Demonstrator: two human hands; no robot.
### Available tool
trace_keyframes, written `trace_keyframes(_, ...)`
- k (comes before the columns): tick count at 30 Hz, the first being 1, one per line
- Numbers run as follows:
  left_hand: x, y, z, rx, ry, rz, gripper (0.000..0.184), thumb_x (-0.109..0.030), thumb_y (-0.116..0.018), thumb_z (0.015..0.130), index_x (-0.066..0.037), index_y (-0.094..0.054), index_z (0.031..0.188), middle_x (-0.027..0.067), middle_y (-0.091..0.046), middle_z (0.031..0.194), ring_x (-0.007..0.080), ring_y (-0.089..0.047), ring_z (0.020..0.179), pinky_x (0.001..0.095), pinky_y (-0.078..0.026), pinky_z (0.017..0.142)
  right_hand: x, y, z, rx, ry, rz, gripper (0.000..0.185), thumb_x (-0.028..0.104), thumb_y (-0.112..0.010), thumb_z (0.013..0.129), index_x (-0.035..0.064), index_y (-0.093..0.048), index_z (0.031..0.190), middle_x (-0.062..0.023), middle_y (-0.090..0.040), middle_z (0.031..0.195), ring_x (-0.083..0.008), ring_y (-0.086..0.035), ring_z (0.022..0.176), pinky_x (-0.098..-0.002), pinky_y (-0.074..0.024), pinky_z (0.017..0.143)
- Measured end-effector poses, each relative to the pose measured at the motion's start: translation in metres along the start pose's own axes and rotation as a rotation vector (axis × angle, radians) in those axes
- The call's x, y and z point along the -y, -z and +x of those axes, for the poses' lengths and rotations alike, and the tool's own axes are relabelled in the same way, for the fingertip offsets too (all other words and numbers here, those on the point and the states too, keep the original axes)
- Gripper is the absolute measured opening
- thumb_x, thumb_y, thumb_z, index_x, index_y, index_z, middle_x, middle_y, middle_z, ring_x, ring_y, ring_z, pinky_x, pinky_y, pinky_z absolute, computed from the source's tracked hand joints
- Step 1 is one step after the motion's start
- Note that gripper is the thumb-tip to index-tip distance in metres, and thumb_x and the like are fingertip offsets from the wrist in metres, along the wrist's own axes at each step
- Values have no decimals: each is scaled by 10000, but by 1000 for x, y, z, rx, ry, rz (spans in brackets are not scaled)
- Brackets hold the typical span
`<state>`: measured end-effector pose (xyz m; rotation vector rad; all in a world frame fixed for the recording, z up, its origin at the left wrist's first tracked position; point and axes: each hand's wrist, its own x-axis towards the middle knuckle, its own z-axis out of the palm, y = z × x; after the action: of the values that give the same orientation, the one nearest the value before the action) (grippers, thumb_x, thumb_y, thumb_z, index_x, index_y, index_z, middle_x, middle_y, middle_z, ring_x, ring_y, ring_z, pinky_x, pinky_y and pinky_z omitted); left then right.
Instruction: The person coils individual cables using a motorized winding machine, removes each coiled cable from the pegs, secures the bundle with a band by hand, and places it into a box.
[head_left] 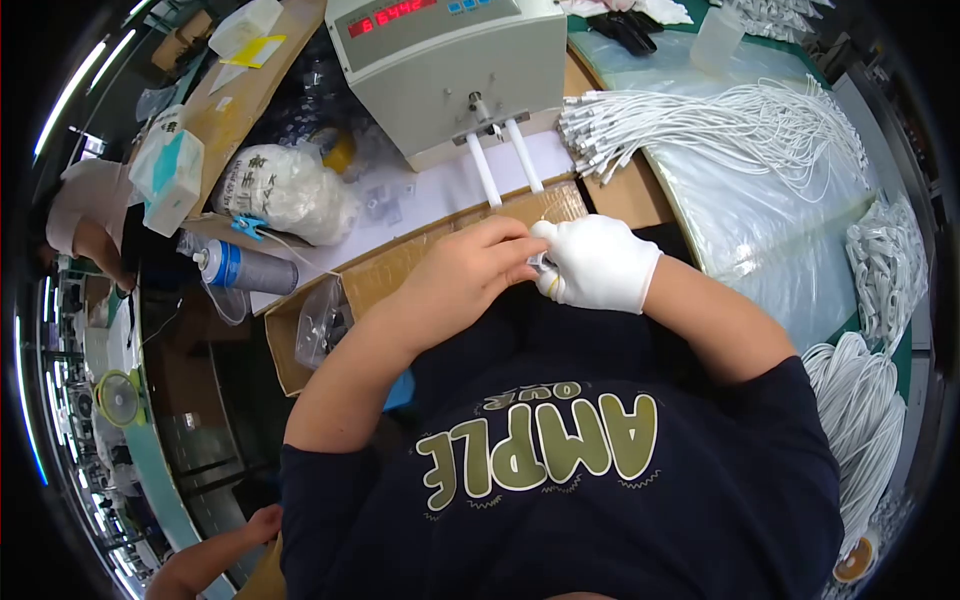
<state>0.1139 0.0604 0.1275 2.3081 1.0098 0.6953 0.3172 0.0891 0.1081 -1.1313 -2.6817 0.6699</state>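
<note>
White glove (604,266), olive lettering (540,447) on navy shirt (580,525), red digits (393,23).

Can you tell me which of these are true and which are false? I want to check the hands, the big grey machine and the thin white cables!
1. The right hand wears a white cloth glove. True.
2. The left hand wears one too. False: it is bare.
3. The hands meet at a small pale piece. True.
4. The lit digits on the boxy grey machine are green. False: they are red.
5. Two white rods stick out from the machine's front. True.
6. The long bundle of thin white cables is left of the machine. False: it is on the right.
</note>
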Motion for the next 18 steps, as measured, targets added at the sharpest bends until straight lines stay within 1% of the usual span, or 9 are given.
trace_keyframes(3,2,-9,-8,-16,-14,13,299,-98,-673,836,-56,-647,1132,113,-625,1060,253,-626,929,316,-507,792,3,-3,0,143,-21,77,276,301,-539,884,39,-556,970,-198,-649,841,-381,-639,802,-456,-508,716)
trace_keyframes(5,1,-12,-12,-43,39,-15,299,-102,-666,847,-54,-643,1141,120,-631,1075,253,-632,929,314,-511,790,3,-10,1,135,-41,234,295,321,-542,884,52,-556,1003,-202,-648,879,-385,-637,831,-456,-506,733)
trace_keyframes(6,3,-16,-14,-118,43,-3,306,-106,-670,841,-61,-639,1142,119,-631,1061,261,-635,908,327,-515,774,4,-14,0,139,-52,309,305,332,-543,885,58,-556,1019,-204,-648,898,-388,-636,846,-455,-506,741)
trace_keyframes(7,5,-20,-14,-195,50,9,313,-110,-673,835,-68,-634,1143,119,-631,1047,270,-637,888,339,-518,758,9,-17,-4,3,-137,356,310,332,-574,871,70,-546,1033,-182,-651,920,-371,-643,845,-445,-510,733)
trace_keyframes(8,6,-23,-16,-274,57,24,321,-114,-677,829,-76,-630,1144,118,-630,1033,278,-639,867,351,-522,742,10,-22,-5,-81,-109,312,310,328,-583,866,72,-544,1036,-176,-653,915,-365,-645,833,-442,-512,721)
trace_keyframes(10,5,-30,-22,-278,113,-22,299,-119,-665,846,-72,-638,1140,128,-634,1030,282,-645,881,335,-524,744,6,-39,-4,-254,-51,231,312,320,-602,857,77,-539,1042,-164,-657,906,-353,-650,808,-437,-516,698)
trace_keyframes(11,7,-36,-25,-269,147,-54,291,-117,-660,851,-68,-640,1137,129,-635,1029,282,-646,888,331,-524,747,0,-46,-4,-266,-17,164,288,300,-620,851,79,-552,1023,-154,-662,865,-343,-652,763,-434,-519,658)
trace_keyframes(15,19,-46,-30,-239,214,-160,268,-93,-614,896,-48,-635,1160,136,-647,1077,251,-651,937,308,-507,824,4,-40,0,-76,-39,71,277,304,-628,851,69,-573,988,-156,-661,808,-350,-649,742,-440,-518,648)
trace_keyframes(18,21,-50,-33,-313,198,-120,262,-89,-642,864,-48,-646,1123,130,-636,1031,280,-642,890,323,-521,762,4,-49,1,-160,-23,105,287,313,-624,854,64,-569,987,-160,-659,809,-348,-648,738,-435,-517,654)
